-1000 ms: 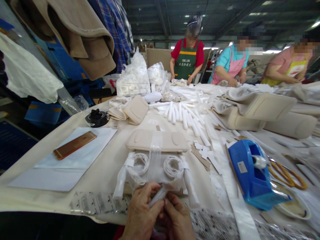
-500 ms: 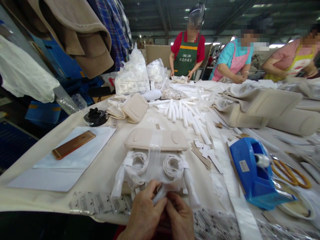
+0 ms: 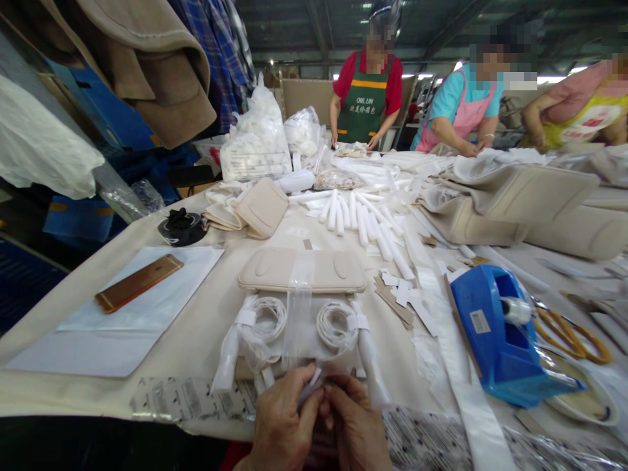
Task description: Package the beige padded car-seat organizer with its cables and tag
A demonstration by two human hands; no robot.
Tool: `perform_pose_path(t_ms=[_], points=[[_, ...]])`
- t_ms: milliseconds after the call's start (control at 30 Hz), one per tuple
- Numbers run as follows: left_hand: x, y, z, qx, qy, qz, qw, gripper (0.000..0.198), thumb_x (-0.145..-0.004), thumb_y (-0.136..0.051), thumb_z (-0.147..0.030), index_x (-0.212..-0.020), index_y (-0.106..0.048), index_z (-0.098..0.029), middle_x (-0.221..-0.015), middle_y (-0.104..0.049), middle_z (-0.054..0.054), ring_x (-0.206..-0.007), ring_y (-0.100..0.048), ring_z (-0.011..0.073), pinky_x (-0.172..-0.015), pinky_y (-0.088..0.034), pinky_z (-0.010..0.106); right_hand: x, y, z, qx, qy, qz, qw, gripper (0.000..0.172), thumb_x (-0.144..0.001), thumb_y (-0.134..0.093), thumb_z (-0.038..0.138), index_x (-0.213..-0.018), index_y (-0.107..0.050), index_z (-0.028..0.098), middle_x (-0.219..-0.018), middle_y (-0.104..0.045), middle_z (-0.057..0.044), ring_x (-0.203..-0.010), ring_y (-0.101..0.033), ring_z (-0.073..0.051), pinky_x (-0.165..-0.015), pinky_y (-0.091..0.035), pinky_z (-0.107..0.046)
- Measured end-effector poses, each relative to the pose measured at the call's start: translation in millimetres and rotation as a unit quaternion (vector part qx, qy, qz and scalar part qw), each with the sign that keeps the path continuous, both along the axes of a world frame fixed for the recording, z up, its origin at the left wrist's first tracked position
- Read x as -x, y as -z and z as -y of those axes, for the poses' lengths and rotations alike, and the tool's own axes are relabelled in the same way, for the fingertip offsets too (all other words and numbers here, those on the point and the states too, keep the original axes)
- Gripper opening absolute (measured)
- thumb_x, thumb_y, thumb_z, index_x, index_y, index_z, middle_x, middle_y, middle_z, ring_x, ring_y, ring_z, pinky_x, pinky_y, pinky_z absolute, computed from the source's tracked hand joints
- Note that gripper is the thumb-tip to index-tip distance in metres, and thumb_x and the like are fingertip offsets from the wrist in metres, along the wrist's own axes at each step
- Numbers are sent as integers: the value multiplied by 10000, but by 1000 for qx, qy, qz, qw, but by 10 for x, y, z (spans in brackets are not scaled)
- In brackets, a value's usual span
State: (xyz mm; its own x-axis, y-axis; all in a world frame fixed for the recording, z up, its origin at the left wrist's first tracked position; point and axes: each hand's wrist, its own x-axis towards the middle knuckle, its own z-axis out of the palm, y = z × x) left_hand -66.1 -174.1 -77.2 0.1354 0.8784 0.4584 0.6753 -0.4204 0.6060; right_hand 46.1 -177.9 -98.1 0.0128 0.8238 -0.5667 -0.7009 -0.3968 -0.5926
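Note:
At the near table edge, my left hand [image 3: 284, 415] is closed, with a small white wrapped strip [image 3: 310, 387] between thumb and fingers. My right hand [image 3: 356, 418] pinches beside it, fingertips touching my left; what it grips is hidden. Just beyond lies a beige bag [image 3: 300, 269] with a clear plastic band [image 3: 298, 307] running down its middle. Two coiled cream straps, the left coil [image 3: 269, 319] and the right coil [image 3: 337, 325], rest on it in thin plastic. White-wrapped handle ends, one left [image 3: 226, 360] and one right [image 3: 373, 369], hang along its sides.
A blue tape dispenser [image 3: 495, 340] and yellow-handled scissors [image 3: 564, 333] sit on the right. A phone [image 3: 140, 282] lies on paper at left, near a black tape roll [image 3: 182, 227]. White foam tubes [image 3: 366, 222] and beige bag pieces [image 3: 534, 196] lie farther back. Several co-workers stand opposite.
The view has shifted slightly. My hands stay together at the bag's near edge, with the right fingers turned a little and the white strip still in my left.

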Motion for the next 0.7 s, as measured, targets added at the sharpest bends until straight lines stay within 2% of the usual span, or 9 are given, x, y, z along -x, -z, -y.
perform_pose_path(t_ms=[100,233,333,467,567,700], points=[[-14,-10,-7,-127,-9,-55,990,165,-887,-439,-158,-1002,-557,-172,-710,-679,9,-594,-643,124,-561,-510,196,-45,-38,13,-4,-27,-38,999,282,-513,-826,299,-699,-681,144,-459,-570,33,-393,-447,-48,-428,-340,-159],[-3,-1,-25,-209,11,-119,971,234,-847,-414,-56,-1018,-566,-109,-771,-693,81,-604,-625,148,-550,-510,243,-87,-57,22,-11,-45,-62,997,238,-534,-798,238,-739,-712,151,-514,-602,12,-442,-479,-51,-454,-353,-154],[12,29,-37,-258,23,-159,953,230,-839,-432,-48,-1008,-587,-60,-797,-695,138,-616,-618,176,-533,-504,272,-102,-42,34,-36,-52,-90,994,308,-523,-780,247,-810,-729,150,-559,-620,0,-487,-507,-66,-485,-382,-169],[8,48,-36,-282,31,-205,937,207,-853,-434,-82,-960,-605,-35,-788,-692,165,-602,-607,191,-510,-496,286,-85,-20,46,-27,-37,-103,994,352,-502,-846,269,-816,-728,162,-598,-632,8,-496,-511,-59,-494,-396,-173],[6,61,-26,-283,31,-227,931,221,-847,-416,-74,-948,-607,-28,-811,-689,184,-629,-614,205,-527,-508,300,-55,-11,45,8,-53,-99,994,358,-513,-871,285,-815,-719,167,-528,-611,19,-427,-469,-42,-431,-346,-153],[27,82,-12,-271,39,-233,933,233,-843,-410,-81,-952,-602,-7,-817,-678,205,-672,-624,224,-548,-527,315,-29,14,33,4,-57,-81,995,394,-514,-872,348,-790,-702,124,-458,-579,19,-373,-441,-39,-387,-311,-147]])
